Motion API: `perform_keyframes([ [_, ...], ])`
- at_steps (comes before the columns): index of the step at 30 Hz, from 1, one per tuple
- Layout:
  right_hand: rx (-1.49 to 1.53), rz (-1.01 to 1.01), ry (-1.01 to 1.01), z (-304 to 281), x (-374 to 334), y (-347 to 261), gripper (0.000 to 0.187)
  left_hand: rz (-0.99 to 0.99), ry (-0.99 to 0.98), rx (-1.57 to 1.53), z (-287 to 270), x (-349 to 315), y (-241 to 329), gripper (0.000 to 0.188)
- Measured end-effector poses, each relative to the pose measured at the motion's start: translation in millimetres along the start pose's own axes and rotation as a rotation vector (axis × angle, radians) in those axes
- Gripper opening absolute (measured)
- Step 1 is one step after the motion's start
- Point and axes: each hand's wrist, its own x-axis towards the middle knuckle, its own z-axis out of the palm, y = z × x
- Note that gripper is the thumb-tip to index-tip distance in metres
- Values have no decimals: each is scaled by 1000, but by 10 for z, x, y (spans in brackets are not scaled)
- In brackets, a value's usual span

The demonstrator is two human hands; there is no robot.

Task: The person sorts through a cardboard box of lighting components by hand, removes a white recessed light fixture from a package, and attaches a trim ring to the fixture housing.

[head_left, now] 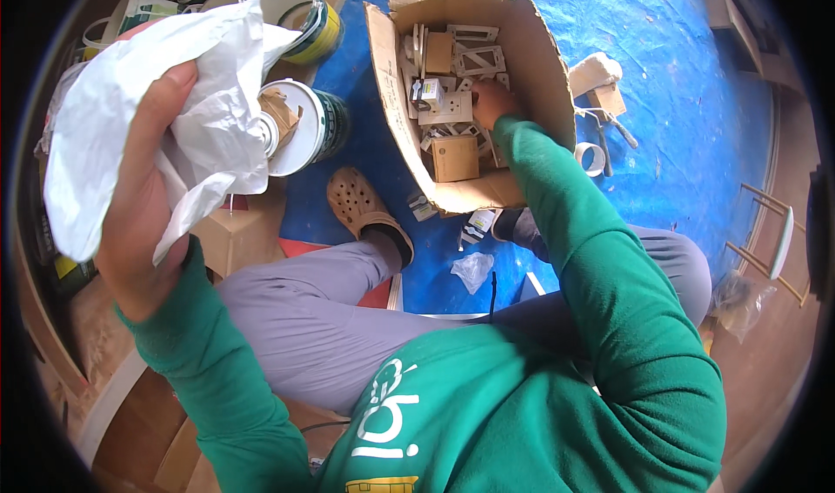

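Raised at the left, my left hand (143, 188) is closed on a crumpled white plastic bag (213, 101), thumb pressed over its front. My right hand (494, 103) reaches into an open cardboard box (544, 67), its fingers curled among the contents; what they grip is hidden. Inside lie several white switch and socket plates, with one socket plate (457, 108) right beside my fingers. White mounting frames (480, 61) are nearer the far end. Also in the box are a small brown carton (456, 159) and a small white printed box (426, 94).
A blue tarp (678, 119) covers the floor. Paint buckets (326, 127) stand at the left. Right of the box are a roll of tape (590, 158) and a hand tool (606, 149). A clear plastic wrapper (472, 270) lies between my legs, near a small package (478, 227).
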Motion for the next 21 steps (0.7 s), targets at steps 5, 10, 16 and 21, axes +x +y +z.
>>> perform_keyframes([
  [5,186,47,126,107,-3,122,43,-189,32,-209,99,104,161,34],
  [10,26,26,19,46,-74,-29,47,-114,4,-117,45,-30,-70,32],
  [16,-4,-87,90,62,-7,103,50,33,-13,-18,33,-76,-204,32],
  [21,-100,-155,-3,17,-31,7,47,6,34,-60,68,-91,-157,34],
])
